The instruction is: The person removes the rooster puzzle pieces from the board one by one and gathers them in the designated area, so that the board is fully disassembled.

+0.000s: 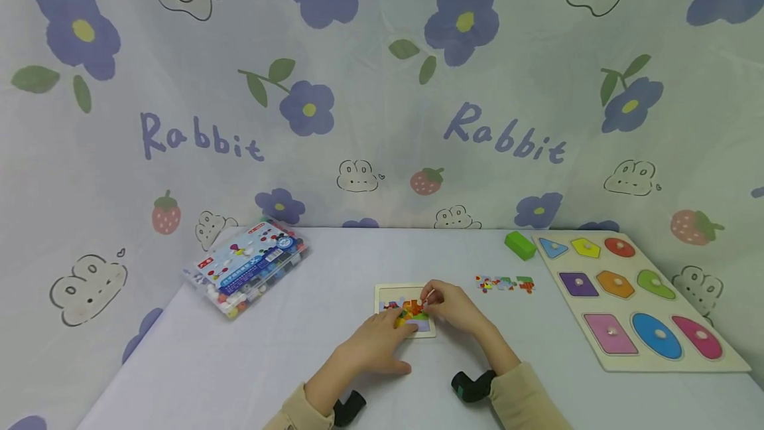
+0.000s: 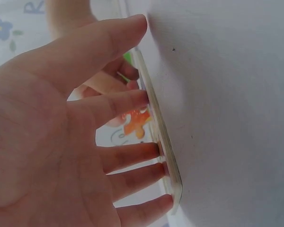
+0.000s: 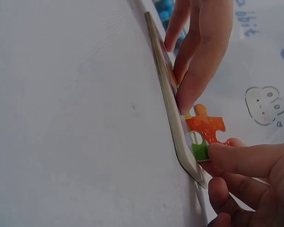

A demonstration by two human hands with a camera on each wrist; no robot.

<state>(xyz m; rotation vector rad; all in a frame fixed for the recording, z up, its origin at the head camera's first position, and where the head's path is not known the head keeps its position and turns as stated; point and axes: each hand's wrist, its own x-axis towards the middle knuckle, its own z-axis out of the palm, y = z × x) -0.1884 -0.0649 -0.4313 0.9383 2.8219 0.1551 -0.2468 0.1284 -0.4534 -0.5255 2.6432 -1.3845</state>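
Note:
A small jigsaw puzzle in a pale wooden tray (image 1: 380, 292) lies on the white table, its lower part filled with colourful pieces. My left hand (image 1: 370, 344) rests on it with fingers spread and fairly straight; in the left wrist view the fingertips press along the near edge. Between thumb and fingers, my right hand (image 1: 450, 307) pinches an orange and green puzzle piece (image 3: 206, 124). That piece stands tilted up at the tray's right side, its lower edge right at the tray.
Several joined puzzle pieces (image 1: 505, 283) lie right of the tray. Farther right are a green block (image 1: 520, 245) and a knobbed shape board (image 1: 573, 324). At the left stands a clear plastic box of coloured beads (image 1: 247, 267). A patterned curtain (image 1: 382, 118) hangs behind the table.

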